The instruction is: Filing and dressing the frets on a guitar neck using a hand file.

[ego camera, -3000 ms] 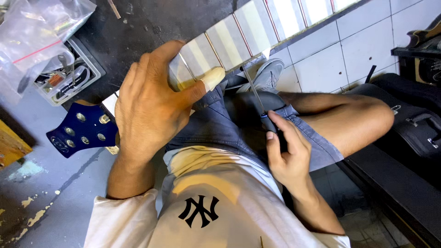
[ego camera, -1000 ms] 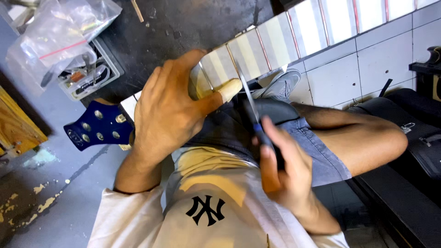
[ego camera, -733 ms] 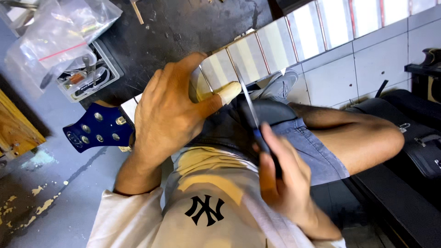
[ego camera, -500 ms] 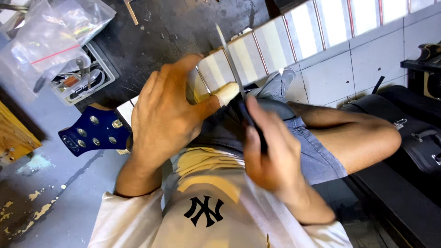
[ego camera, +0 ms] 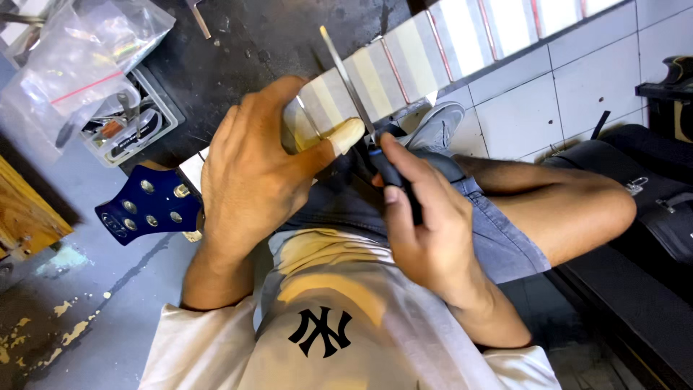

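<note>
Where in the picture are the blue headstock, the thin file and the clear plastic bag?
blue headstock (ego camera: 148, 204), head view, on its flat face among the tuner holes.
thin file (ego camera: 345, 76), head view, on the bare metal blade above the neck.
clear plastic bag (ego camera: 79, 68), head view, on its crumpled middle.

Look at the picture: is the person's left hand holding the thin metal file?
No, the right hand holds the file; the left hand grips the guitar neck.

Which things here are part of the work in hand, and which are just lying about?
In use:
- guitar neck, across the lap
- blue headstock
- left hand, gripping the neck
- slim file, in the right hand

Lying about:
- clear plastic bag
- small parts box
- wooden piece
- black case
</note>
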